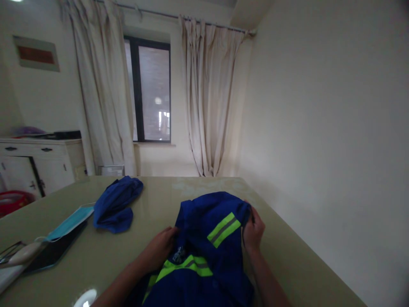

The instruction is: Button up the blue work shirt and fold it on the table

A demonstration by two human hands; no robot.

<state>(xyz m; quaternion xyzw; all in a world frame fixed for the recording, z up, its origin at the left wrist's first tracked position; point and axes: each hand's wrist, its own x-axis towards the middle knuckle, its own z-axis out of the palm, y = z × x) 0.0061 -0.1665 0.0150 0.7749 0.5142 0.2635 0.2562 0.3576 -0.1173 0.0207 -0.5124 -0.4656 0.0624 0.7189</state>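
A dark blue work jacket (228, 264) with yellow-green and grey reflective strips lies bunched at the near side of the table, its upper part lifted. My left hand (166, 242) is closed on the jacket's left edge, near a small patch of white lettering. At the upper right, my right hand (254, 228) grips a corner of the same fabric, fingers wrapped round it. One strip sits across the raised part, another lower down by my left wrist. The jacket's lowest part runs out of view.
A crumpled blue cloth (116, 204) rests on the pale green table (153, 204). Left of it lie a light blue face mask (70, 222), a dark flat tablet-like object (54, 251) and glasses (11, 251). A wall (335, 149) rises along the right side.
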